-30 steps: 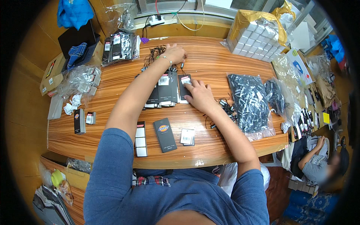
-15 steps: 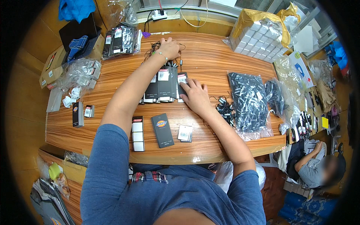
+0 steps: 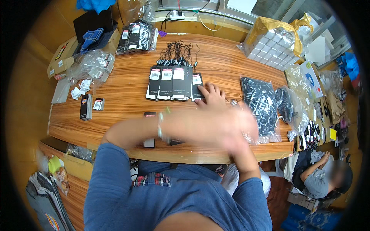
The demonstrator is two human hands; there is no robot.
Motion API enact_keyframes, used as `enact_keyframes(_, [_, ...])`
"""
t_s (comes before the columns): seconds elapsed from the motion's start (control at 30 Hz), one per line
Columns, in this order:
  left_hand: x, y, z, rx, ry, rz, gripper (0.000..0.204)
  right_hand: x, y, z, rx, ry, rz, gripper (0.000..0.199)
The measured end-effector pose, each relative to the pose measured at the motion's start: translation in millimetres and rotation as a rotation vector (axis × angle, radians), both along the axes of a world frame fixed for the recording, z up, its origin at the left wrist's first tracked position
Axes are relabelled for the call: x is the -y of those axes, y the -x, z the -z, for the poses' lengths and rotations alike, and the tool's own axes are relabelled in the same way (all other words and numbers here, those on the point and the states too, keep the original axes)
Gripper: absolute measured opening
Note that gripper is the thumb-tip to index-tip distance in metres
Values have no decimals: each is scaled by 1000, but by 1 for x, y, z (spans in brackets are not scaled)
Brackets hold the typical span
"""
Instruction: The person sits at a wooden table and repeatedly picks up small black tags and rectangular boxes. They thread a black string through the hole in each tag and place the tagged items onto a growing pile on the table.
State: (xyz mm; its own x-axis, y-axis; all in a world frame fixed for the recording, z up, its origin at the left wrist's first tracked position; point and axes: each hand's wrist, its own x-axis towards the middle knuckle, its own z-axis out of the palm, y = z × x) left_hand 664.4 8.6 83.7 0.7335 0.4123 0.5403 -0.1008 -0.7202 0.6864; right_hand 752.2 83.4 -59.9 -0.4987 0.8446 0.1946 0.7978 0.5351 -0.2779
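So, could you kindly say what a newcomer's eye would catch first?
Probably the blurred bare left hand, in front of the right forearm. Beyond it, black rectangular card tags with dark strings lie in a row on the striped brown wooden table. A clear plastic bag of dark pieces lies to their right.

Your left elbow (image 3: 110,136) bent, forearm (image 3: 140,129) across your front, left hand (image 3: 239,129) blurred over right forearm (image 3: 246,161); right hand (image 3: 214,98) out ahead, palm down, fingers (image 3: 210,87) spread.
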Motion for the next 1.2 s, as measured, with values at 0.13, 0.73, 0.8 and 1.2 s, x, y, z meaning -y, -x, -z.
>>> enact_keyframes(0.13, [118,-36,-27,419,83,534,25,12,-12,-25,-47,-74,8,50])
enact_keyframes(0.73, [200,-52,-59,317,280,1102,23,95,-42,-89,-11,-50,-405,25])
enact_keyframes(0.8, [193,-34,-41,514,329,1118,24,107,-56,-102,-29,8,-385,24])
enact_keyframes(1.2, [260,149,-184,-856,-485,634,23,241,-201,-299,107,186,-702,21])
